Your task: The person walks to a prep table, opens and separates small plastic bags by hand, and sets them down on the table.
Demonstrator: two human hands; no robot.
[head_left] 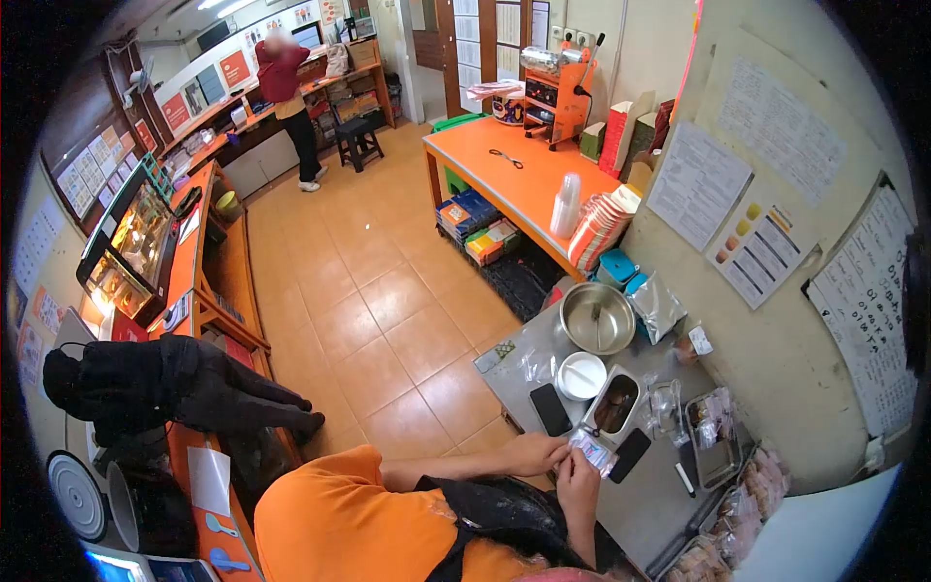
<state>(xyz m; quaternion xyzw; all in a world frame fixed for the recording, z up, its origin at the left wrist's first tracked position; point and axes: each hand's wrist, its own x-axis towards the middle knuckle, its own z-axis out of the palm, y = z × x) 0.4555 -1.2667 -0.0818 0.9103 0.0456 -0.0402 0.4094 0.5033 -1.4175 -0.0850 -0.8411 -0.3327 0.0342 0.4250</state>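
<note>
Over the steel worktable, my left hand and my right hand meet at a small printed white-and-blue packet. Fingers of both hands are closed at its near edge; the print is too small to read. Right beyond it stands a rectangular steel pan with dark brown contents and a utensil in it. A black phone lies beside my left hand, and another dark flat object lies just past the packet. Behind them is a round white tub.
Farther back is a steel bowl with a utensil. A marker, a metal tray and wrapped packs lie toward the wall. An orange table holds a sealing machine. Two people are elsewhere in the room.
</note>
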